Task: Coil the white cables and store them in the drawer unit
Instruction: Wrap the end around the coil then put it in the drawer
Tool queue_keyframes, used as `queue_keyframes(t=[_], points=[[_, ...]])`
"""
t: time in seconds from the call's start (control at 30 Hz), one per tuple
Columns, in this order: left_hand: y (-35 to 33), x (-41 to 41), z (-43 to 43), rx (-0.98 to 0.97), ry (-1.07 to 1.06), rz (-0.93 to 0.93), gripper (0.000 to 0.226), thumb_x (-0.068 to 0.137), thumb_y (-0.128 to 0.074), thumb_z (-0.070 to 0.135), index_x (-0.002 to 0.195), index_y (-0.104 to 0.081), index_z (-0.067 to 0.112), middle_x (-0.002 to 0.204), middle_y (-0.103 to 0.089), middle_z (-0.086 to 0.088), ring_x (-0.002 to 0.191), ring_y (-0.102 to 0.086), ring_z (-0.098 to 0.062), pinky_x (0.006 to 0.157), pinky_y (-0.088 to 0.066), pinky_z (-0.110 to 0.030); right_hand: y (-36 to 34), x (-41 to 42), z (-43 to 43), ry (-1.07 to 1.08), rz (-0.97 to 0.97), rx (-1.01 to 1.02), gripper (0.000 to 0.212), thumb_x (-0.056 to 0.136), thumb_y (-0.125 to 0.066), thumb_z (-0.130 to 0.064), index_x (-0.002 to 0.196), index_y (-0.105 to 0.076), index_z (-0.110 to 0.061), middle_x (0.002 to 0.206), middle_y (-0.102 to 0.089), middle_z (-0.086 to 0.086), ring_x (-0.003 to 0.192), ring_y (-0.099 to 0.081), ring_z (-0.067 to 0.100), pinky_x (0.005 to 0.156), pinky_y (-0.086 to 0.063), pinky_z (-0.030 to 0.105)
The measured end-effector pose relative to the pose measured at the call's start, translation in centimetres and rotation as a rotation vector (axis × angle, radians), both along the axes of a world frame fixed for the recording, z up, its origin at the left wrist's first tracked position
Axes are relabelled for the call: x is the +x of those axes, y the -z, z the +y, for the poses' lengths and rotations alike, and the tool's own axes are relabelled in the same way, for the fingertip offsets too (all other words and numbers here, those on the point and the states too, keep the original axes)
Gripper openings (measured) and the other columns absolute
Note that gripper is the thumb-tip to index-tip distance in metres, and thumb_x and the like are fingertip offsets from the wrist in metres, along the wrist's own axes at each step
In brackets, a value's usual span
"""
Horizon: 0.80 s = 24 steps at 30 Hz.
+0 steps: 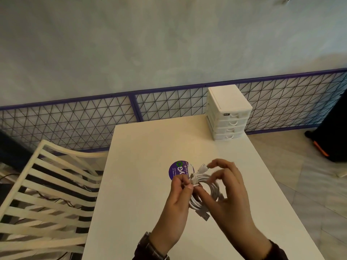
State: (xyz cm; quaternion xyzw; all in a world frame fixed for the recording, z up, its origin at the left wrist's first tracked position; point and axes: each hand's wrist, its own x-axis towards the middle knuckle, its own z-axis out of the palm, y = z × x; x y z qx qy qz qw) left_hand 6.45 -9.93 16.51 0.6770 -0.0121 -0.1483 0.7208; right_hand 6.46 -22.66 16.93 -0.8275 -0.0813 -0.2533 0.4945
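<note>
While both hands work above the middle of the white tabletop [142,166], a coiled white cable [203,188] is held between them, lifted clear of the surface. The left hand [177,196] has its grip pinched together on the wrapped section at the upper left of the coil, thumb and forefinger closed on the strands. The right hand [231,192] curls around the coil's right side, its grip clamped on the cable as well: the thumb crosses in front of the loops while the forefinger and upper fingers touch the cable end near a small white connector [203,167] that sticks up at the top of the bundle. A second connector [204,215], greyish and flat, hangs from the lower edge of the coil. Just behind the hands, a round purple sticker [177,168] with white lettering lies flat on the tabletop, partly hidden by the cable. A white drawer unit [228,113] with four shallow drawers, all pushed in, stands at the far right corner of the tabletop, well apart from the hands. A wristwatch [150,246] with a dark band shows on the left wrist. A cream slatted chair [47,186] sits beside the tabletop on the left, and a black wire-mesh panel [75,119] with a purple frame runs along the wall behind.
</note>
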Motion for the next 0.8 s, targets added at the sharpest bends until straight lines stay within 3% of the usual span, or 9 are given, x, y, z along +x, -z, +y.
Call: queue_keyframes(t=[0.1,0.17,0.33,0.47,0.57,0.7,0.8], points=[[-0.3,0.1,0.1,0.007,-0.014,0.016,0.026,0.095,-0.041,0.029,0.073,-0.050,0.039,0.103,-0.055,-0.011,0.092,-0.052,-0.017,0.088,-0.042,-0.035,-0.5,1.3,-1.0,-0.175,0.084,-0.172,0.035,0.074,-0.065,-0.042,0.108,-0.055,-0.038,0.118,-0.054,-0.025,0.120,-0.045,0.002,0.102,-0.034,0.059],[-0.6,0.2,0.1,0.019,0.000,0.021,0.023,0.091,-0.041,0.031,0.071,-0.050,0.039,0.093,-0.053,-0.007,0.085,-0.049,-0.015,0.083,-0.040,-0.034,-0.6,1.9,-1.6,-0.279,0.193,-0.217,0.037,0.077,-0.058,-0.050,0.112,-0.059,-0.038,0.128,-0.050,-0.024,0.125,-0.039,0.000,0.103,-0.032,0.055],[-0.7,0.6,0.8,-0.069,0.011,0.074,0.021,0.097,-0.037,0.013,0.099,-0.055,0.022,0.083,-0.058,0.002,0.075,-0.052,-0.009,0.078,-0.044,-0.025,-1.7,2.1,-1.7,-0.512,0.387,0.007,0.026,0.082,-0.061,-0.037,0.105,-0.071,-0.033,0.131,-0.052,-0.019,0.123,-0.048,0.011,0.099,-0.043,0.030],[-0.7,0.5,1.2,-0.070,0.044,0.091,0.010,0.095,-0.043,0.025,0.099,-0.052,0.029,0.079,-0.059,0.005,0.069,-0.053,-0.006,0.074,-0.044,-0.025,-2.2,2.7,-1.2,-0.419,0.439,0.267,0.005,0.073,-0.076,-0.020,0.076,-0.078,-0.018,0.105,-0.065,-0.014,0.095,-0.063,0.007,0.076,-0.052,0.023],[-0.6,0.7,1.6,0.003,0.073,0.011,0.026,0.086,-0.045,0.044,0.110,-0.045,0.035,0.073,-0.060,0.016,0.064,-0.049,-0.002,0.068,-0.039,-0.018,-2.0,3.2,-1.4,-0.311,0.449,0.539,0.004,0.067,-0.073,-0.018,0.066,-0.075,-0.015,0.092,-0.068,-0.006,0.092,-0.064,0.010,0.077,-0.049,0.028],[0.2,0.8,1.4,0.037,0.073,-0.035,0.034,0.084,-0.047,0.050,0.116,-0.048,0.038,0.082,-0.064,0.015,0.069,-0.048,-0.003,0.073,-0.040,-0.021,-1.3,3.4,-1.1,-0.193,0.507,0.788,0.019,0.064,-0.068,-0.022,0.073,-0.070,-0.005,0.082,-0.069,0.006,0.075,-0.064,0.011,0.076,-0.048,0.030],[1.6,1.0,1.3,0.046,0.028,-0.019,0.026,0.090,-0.043,0.039,0.113,-0.053,0.036,0.083,-0.065,0.012,0.071,-0.048,-0.006,0.071,-0.041,-0.021,-0.6,3.3,-1.0,-0.190,0.556,0.704,0.027,0.070,-0.067,-0.026,0.080,-0.068,-0.001,0.078,-0.072,0.007,0.071,-0.065,0.011,0.073,-0.052,0.025]])
